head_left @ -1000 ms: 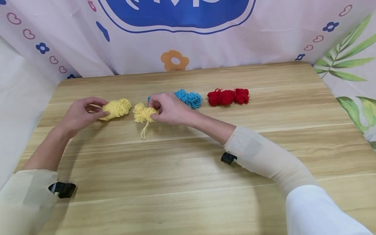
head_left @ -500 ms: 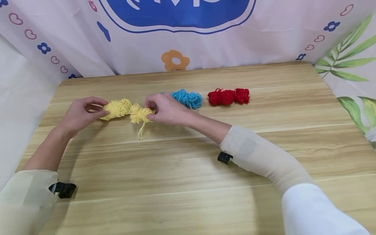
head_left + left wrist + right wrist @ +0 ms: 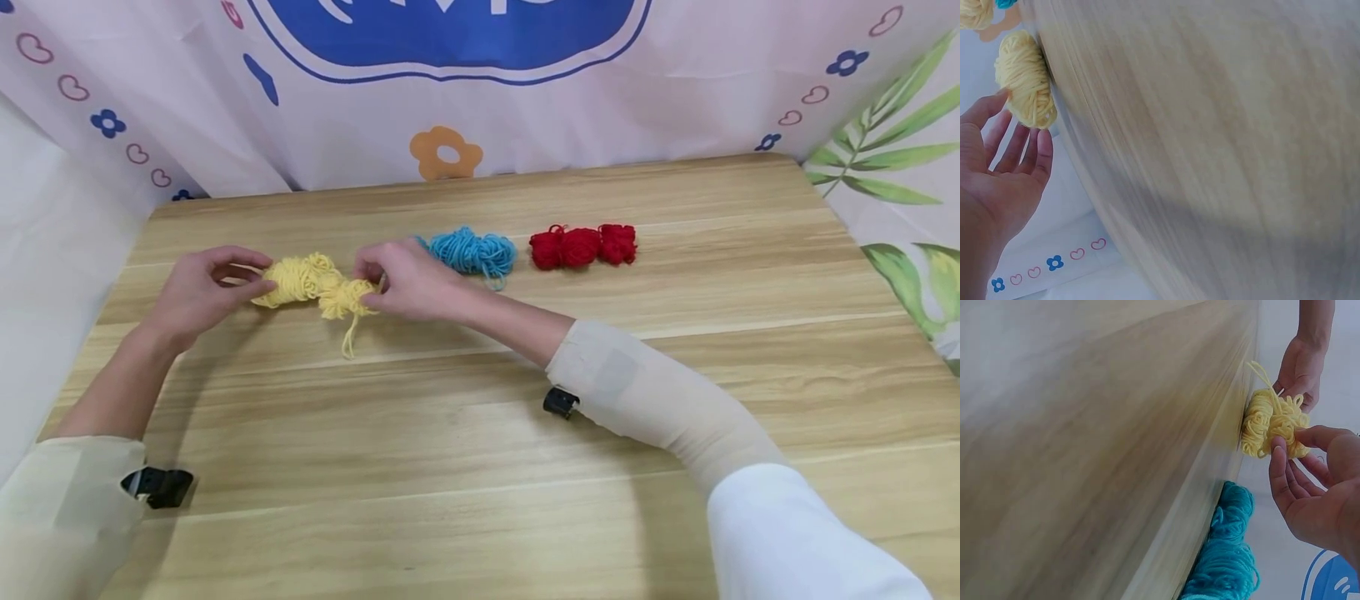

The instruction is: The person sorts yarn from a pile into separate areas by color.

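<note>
Two yellow yarn skeins meet end to end at the left of the table in the head view. My left hand (image 3: 206, 293) holds the outer end of the left yellow skein (image 3: 1024, 78) between thumb and fingertips; that skein lies on the wood. The right yellow skein (image 3: 1285, 424), tied at its middle with a loose tail, is pinched in my right hand (image 3: 408, 279). Its inner end touches or overlaps the left skein. Just behind the right hand lies a blue yarn skein (image 3: 471, 252), its left end partly hidden by that hand.
A red yarn skein (image 3: 581, 247) lies to the right of the blue one, in the same row. All rest on a wooden table (image 3: 480, 467), whose far edge borders a printed white cloth (image 3: 337, 133). Both forearms wear beige sleeves with a small black device.
My right hand has moved left with its yellow skein, closing the gap to the left one. More of the blue skein shows now. The left hand has stayed in place.
</note>
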Demonstrator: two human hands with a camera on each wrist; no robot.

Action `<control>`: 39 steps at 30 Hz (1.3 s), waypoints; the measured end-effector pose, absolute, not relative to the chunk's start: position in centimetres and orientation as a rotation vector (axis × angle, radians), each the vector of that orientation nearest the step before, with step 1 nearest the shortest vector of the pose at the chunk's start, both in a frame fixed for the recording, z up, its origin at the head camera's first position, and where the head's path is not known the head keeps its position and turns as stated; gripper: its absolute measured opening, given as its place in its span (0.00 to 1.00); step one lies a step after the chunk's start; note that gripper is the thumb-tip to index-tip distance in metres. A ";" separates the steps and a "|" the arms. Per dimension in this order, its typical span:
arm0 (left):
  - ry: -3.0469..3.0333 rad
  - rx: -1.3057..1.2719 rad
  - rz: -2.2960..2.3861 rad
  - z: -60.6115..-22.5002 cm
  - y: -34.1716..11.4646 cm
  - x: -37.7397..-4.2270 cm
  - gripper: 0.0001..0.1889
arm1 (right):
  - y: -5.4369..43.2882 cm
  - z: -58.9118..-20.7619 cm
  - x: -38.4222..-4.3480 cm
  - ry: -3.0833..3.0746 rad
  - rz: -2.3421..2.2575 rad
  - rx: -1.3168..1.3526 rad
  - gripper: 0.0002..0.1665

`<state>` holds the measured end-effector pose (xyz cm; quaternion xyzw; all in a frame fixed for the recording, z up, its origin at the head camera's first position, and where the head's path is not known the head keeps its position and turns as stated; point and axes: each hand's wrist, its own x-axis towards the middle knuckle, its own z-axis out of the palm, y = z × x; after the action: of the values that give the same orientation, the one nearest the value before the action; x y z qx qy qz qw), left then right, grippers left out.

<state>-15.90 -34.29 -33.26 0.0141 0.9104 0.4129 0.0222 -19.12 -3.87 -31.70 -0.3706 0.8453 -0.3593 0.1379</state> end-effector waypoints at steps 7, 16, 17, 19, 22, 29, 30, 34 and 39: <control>2.822 0.038 1.290 -33.0 -34.5 -15.9 0.12 | -4.6 -31.8 -19.2 2.458 -1.015 -1.091 0.06; 2.823 0.041 1.279 -32.8 -34.4 -15.4 0.14 | -5.3 -32.0 -19.1 2.448 -0.985 -1.103 0.06; 2.826 0.044 1.280 -32.8 -34.4 -15.3 0.13 | -5.4 -32.1 -19.1 2.449 -0.984 -1.104 0.05; 2.838 0.042 1.286 -32.8 -34.4 -15.4 0.12 | -5.6 -32.0 -19.1 2.446 -0.978 -1.104 0.06; 2.862 0.051 1.276 -32.6 -34.3 -15.2 0.14 | -5.9 -32.0 -19.2 2.446 -0.956 -1.118 0.07; 2.873 0.080 1.287 -32.4 -34.2 -15.0 0.19 | -6.7 -32.1 -19.4 2.427 -0.913 -1.126 0.08; 2.874 0.076 1.291 -32.3 -34.2 -15.0 0.19 | -6.8 -32.1 -19.4 2.422 -0.910 -1.127 0.08; 2.875 0.066 1.308 -32.2 -34.4 -14.9 0.18 | -7.2 -32.0 -19.4 2.414 -0.901 -1.132 0.07; 2.887 0.069 1.358 -32.0 -34.4 -14.8 0.12 | -7.6 -32.0 -19.5 2.421 -0.914 -1.133 0.06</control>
<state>-14.81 -34.40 -31.97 0.0217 0.9043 0.4255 -0.0248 -19.50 -7.64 -32.03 -0.3961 0.8463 -0.3194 0.1576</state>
